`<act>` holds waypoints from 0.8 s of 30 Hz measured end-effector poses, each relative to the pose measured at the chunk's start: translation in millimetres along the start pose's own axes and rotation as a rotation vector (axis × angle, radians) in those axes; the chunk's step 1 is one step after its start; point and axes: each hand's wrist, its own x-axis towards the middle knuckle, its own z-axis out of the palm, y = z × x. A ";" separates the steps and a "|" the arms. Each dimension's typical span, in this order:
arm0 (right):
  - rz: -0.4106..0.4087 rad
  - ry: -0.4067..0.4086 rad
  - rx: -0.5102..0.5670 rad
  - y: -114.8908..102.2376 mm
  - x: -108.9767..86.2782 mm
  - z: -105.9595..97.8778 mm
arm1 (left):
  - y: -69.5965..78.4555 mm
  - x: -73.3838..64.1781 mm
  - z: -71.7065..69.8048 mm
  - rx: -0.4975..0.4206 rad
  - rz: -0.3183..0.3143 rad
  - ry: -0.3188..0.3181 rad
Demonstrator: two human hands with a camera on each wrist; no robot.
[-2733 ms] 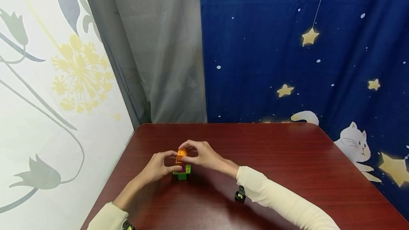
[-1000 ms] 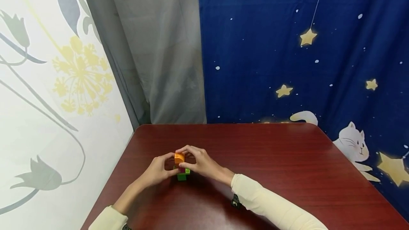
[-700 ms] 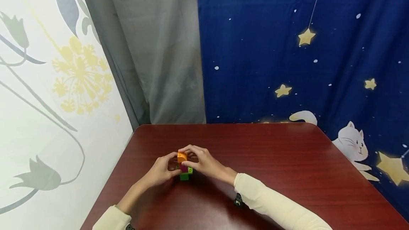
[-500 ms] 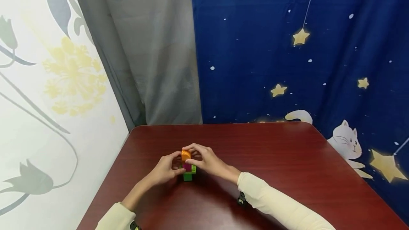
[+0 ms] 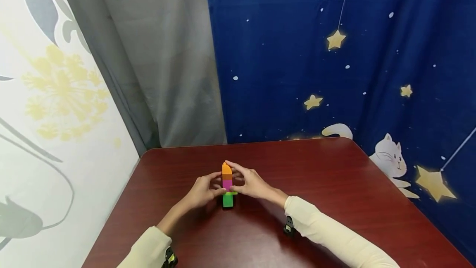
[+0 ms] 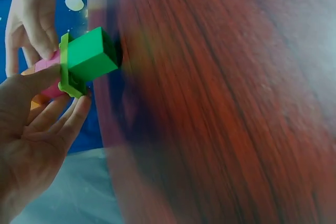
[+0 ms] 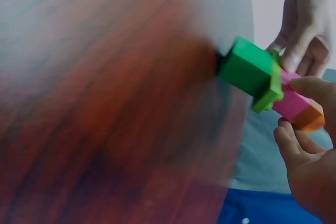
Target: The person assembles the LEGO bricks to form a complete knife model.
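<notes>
A tower of toy building bricks stands upright between both hands. From the bottom it has a green brick (image 5: 228,200), a thin lime plate (image 7: 269,90), a pink brick (image 5: 227,185) and orange bricks (image 5: 227,170), the top one with a rounded side. My left hand (image 5: 202,192) holds the tower from the left, its thumb on the pink brick by the lime plate and its fingers behind. From the right, my right hand (image 5: 253,183) grips it with the thumb at the pink brick and a fingertip up at the orange top. The fingers partly hide the pink and orange bricks.
The tower is over the dark red wooden table (image 5: 297,168). A grey curtain (image 5: 178,73) and a blue star-patterned curtain (image 5: 275,73) hang behind the far edge. A white patterned panel (image 5: 74,168) stands along the left side. Each wrist carries a small black device (image 5: 288,226).
The tower and both hands have moved right over the table. Its studs, seen from above before, no longer show, and its front now faces the head view. That view has swung right.
</notes>
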 end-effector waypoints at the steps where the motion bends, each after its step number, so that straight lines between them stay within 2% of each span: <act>1: 0.023 0.001 0.006 2.2 -0.2 0.7 | -0.7 1.4 1.0 -0.003 -0.010 0.008; 9: 0.224 0.056 0.061 13.5 8.1 2.5 | -10.1 13.3 8.8 0.063 -0.032 0.079; 16: 0.290 0.086 -0.049 18.3 9.8 2.9 | -14.4 18.1 13.4 0.095 -0.041 0.080; 24: 0.328 0.106 -0.058 27.9 6.5 9.3 | -16.3 20.3 17.8 0.089 -0.071 0.057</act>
